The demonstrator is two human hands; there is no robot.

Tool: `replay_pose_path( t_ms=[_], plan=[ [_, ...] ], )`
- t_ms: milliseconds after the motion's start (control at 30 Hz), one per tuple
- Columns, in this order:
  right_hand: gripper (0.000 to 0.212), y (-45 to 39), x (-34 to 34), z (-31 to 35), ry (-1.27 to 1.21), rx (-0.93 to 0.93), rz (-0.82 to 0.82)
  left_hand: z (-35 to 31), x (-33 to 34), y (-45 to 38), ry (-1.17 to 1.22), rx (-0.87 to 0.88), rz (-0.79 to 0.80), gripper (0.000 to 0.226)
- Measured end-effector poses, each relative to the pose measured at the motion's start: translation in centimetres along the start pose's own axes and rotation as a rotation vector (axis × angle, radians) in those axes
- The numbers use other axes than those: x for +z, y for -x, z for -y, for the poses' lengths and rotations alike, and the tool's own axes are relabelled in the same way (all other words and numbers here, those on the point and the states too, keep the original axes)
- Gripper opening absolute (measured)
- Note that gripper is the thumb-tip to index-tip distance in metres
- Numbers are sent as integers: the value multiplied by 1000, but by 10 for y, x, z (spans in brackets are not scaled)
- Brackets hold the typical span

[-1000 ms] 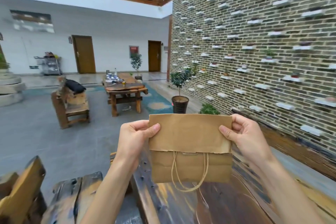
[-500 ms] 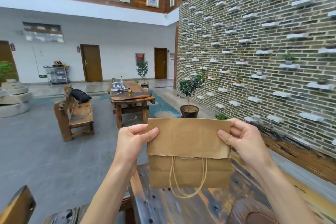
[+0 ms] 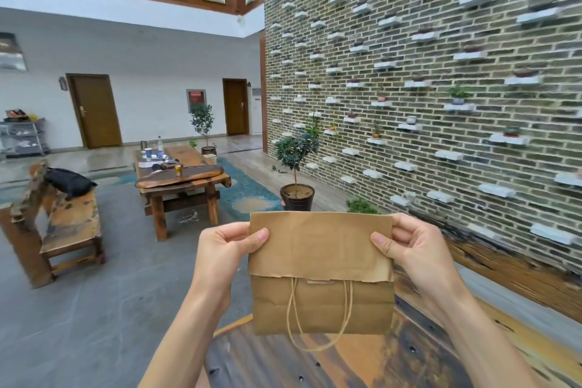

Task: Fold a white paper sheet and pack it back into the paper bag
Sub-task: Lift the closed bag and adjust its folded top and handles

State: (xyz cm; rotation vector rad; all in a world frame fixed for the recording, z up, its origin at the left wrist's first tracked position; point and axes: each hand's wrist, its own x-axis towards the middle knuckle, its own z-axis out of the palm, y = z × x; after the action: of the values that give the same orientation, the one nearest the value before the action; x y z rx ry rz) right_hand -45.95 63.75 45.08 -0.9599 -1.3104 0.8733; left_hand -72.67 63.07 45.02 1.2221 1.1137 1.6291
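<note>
I hold a brown paper bag (image 3: 321,302) upright in front of me, above the near end of a dark wooden table (image 3: 362,362). Its top part is folded down toward me as a flap with a torn lower edge, and a twine handle loop (image 3: 318,324) hangs below that flap. My left hand (image 3: 225,250) pinches the bag's upper left edge, thumb on the front. My right hand (image 3: 412,246) pinches the upper right edge the same way. No white paper sheet is visible; the bag's inside is hidden.
A brick wall with small white shelves (image 3: 441,72) runs along the right, above a long wooden ledge (image 3: 519,271). A potted tree (image 3: 296,173) stands just beyond the bag. Farther off stand a wooden table with bottles (image 3: 179,173) and a bench (image 3: 66,224).
My view has swung up and to the left, so the far table and bench now sit more centrally. The bag stays held in both hands with the same grip.
</note>
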Motion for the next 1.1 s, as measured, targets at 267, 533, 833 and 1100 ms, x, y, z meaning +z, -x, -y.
replay_pose_path(
  t_ms=[267, 533, 833, 1100],
  plan=[
    [20, -57, 13, -53, 93, 19, -195, 64, 14, -119, 43, -39, 216, 15],
    [19, -69, 17, -93, 215, 113, -500, 140, 50, -209, 113, -164, 507, 20],
    [20, -28, 0, -153, 440, 321, -736, 227, 92, -223, -14, -221, 900, 3],
    [18, 5, -22, -236, 684, 584, -714, 315, 112, -198, -217, -264, 1029, 63]
  ],
)
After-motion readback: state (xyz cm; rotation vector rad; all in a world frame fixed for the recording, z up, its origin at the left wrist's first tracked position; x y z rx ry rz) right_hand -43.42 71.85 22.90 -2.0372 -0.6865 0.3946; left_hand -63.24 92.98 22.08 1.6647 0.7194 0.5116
